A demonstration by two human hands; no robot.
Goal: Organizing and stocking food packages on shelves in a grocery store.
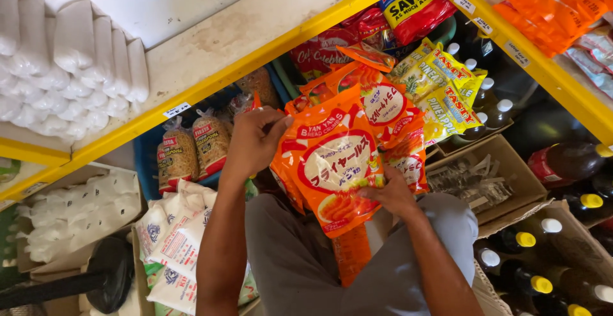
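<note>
A stack of orange bread-crumb packets stands on my lap, below a yellow-edged shelf. My left hand grips the upper left corner of the stack. My right hand holds the front packet at its lower right edge, fingers curled round it. More orange packets fan out behind the front one. My knees in grey trousers are under the stack.
The yellow-rimmed shelf crosses overhead, with white bags on its left. Pasta bags sit in a blue crate, yellow drink-mix packets behind. Dark bottles in cardboard boxes fill the right; white sacks lie left.
</note>
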